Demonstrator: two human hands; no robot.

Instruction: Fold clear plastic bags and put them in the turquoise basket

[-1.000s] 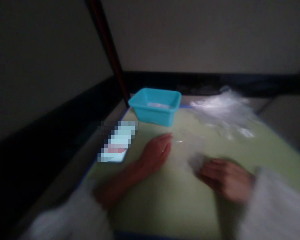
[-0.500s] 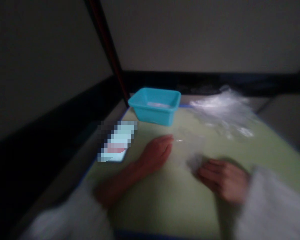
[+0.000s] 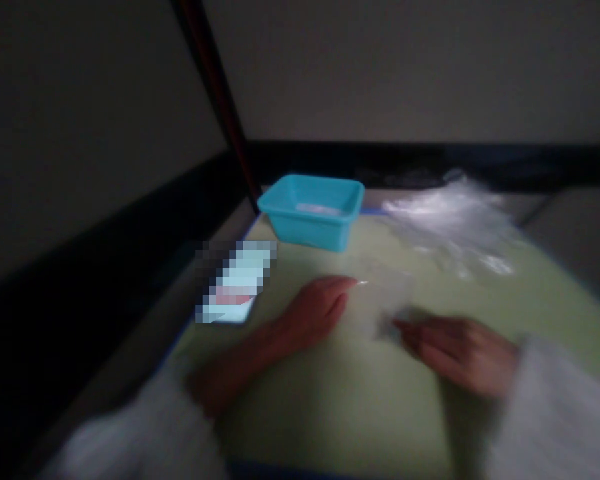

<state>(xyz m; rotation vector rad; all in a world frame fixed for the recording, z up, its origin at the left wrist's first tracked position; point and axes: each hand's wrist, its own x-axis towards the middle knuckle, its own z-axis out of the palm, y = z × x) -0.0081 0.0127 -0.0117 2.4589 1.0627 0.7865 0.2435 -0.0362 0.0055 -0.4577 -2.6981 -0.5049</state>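
In the head view a thin clear plastic bag [image 3: 387,287] lies flat on the yellow-green tabletop, its outline faint in the dim light. At the bag's left edge, my left hand [image 3: 317,310] has its fingers pressed together, with the fingertips on the plastic beside a small glint. My right hand [image 3: 457,350] is low over the bag's lower right corner. Its index finger is stretched out onto a darker patch of the plastic, and the other fingers are partly hidden and blurred.
A turquoise basin [image 3: 310,230] with something pale inside stands at the back. Behind the bag to the right lies a heap of clear plastic bags [image 3: 453,223]. A lit phone [image 3: 240,283], partly pixelated, rests at the left edge of the table [image 3: 340,413].
My right hand has slid slightly right, and its index finger now reaches out over the bag's corner. My left fingertips have shifted a little right onto the bag's edge.
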